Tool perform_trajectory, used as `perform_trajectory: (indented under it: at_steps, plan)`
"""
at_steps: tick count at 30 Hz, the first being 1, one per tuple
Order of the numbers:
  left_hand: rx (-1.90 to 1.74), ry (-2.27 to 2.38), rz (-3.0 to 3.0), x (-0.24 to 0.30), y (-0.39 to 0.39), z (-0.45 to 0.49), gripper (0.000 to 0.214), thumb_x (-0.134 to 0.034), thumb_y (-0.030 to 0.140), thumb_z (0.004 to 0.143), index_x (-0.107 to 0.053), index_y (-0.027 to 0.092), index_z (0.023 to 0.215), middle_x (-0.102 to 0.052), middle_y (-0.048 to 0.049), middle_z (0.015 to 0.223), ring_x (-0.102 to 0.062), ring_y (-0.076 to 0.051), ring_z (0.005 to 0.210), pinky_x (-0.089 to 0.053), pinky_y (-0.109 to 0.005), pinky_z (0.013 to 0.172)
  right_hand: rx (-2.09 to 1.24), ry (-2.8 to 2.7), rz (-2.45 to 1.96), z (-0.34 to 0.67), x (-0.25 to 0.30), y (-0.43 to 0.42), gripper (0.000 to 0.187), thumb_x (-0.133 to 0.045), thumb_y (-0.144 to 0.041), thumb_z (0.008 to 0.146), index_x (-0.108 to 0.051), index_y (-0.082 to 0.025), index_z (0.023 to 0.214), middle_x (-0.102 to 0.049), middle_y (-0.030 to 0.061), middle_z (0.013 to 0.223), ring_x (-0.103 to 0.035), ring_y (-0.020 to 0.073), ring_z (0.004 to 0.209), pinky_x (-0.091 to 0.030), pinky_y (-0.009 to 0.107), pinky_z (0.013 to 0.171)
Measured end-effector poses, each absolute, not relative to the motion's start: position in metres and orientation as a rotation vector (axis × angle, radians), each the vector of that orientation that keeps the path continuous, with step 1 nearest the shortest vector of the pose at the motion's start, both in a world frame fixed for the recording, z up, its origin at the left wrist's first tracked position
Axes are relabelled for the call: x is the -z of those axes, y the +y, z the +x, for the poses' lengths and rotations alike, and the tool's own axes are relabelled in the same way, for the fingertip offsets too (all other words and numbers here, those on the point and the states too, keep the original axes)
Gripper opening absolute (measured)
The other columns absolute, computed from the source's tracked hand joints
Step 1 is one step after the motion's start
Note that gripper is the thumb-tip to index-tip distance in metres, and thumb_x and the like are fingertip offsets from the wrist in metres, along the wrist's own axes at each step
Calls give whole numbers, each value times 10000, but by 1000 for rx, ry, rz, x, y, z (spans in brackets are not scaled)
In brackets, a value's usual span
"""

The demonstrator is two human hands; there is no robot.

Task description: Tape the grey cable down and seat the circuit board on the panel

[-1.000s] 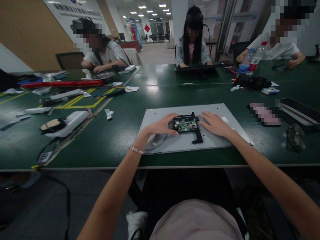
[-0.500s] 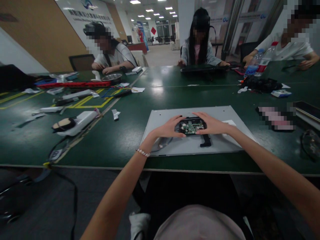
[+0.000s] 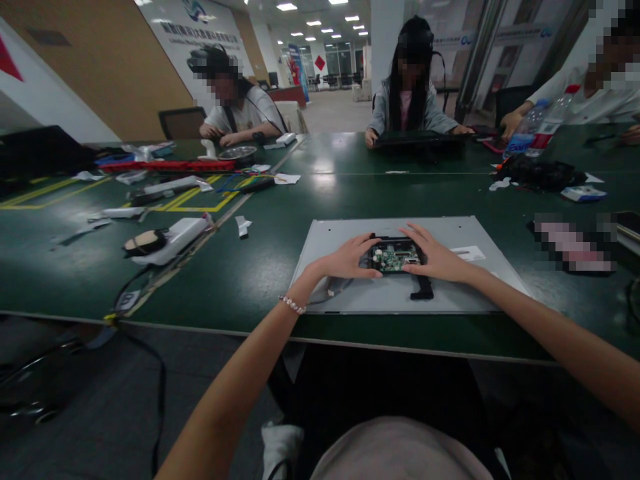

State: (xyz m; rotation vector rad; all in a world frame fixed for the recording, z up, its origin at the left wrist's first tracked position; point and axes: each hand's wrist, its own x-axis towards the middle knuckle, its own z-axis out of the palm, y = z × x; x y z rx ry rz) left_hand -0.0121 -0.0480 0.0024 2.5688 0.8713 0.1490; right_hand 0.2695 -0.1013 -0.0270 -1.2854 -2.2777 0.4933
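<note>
A green circuit board (image 3: pixel 397 259) sits in a black frame on a grey flat panel (image 3: pixel 360 303). My left hand (image 3: pixel 353 258) grips the frame's left side, thumb at the near edge and fingers at the far edge. On the opposite side my right hand (image 3: pixel 434 257) holds the frame the same way. A black bracket arm (image 3: pixel 423 288) sticks out from the frame toward me. By my left wrist, a loose cable (image 3: pixel 334 288) lies on the panel. A white label (image 3: pixel 469 253) is stuck on the panel beyond my right hand.
On the left of the green table (image 3: pixel 270 253) lie a white device (image 3: pixel 173 240), a scrap of tape (image 3: pixel 243 227) and a red strip (image 3: pixel 160 166). Bottles (image 3: pixel 525 130), a black bag (image 3: pixel 543 172) and a phone (image 3: pixel 573 247) are on the right. Several people sit across the table.
The view has turned slightly left, so the scene sits farther right. Both hands keep their hold on the framed circuit board, with hardly any movement against the panel.
</note>
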Motion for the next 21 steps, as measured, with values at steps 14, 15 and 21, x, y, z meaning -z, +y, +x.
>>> perform_trajectory:
  at_steps: [14, 15, 21]
  plan:
    - [-70, 837, 2616, -7, -53, -21, 1076, -606, 736, 745, -184, 184, 1567, -147, -170, 1629, -155, -369, 1488, -192, -510, 1189, -487, -2228, -1281, 259, 24, -112, 909, -612, -661, 807, -174, -364, 1545, -148, 80, 1617, -211, 365, 1474, -289, 584, 1161]
    - [-53, 821, 2615, -9, -53, -23, 1080, -602, 736, 750, -168, 181, 1569, -137, -167, 1632, -156, -358, 1490, -199, -495, 1190, -488, -2235, -1281, 261, 24, -112, 919, -615, -662, 804, -166, -360, 1547, -142, 80, 1619, -208, 364, 1475, -284, 577, 1166]
    - [-182, 1141, 2680, -29, -13, -89, 789, -486, 631, 877, -322, 178, 1503, -311, -139, 1579, -256, -272, 1466, -234, -414, 1180, -474, -2261, -1312, 268, 25, -116, 891, -574, -648, 842, -128, -360, 1557, -214, 82, 1601, -268, 351, 1457, -286, 568, 1170]
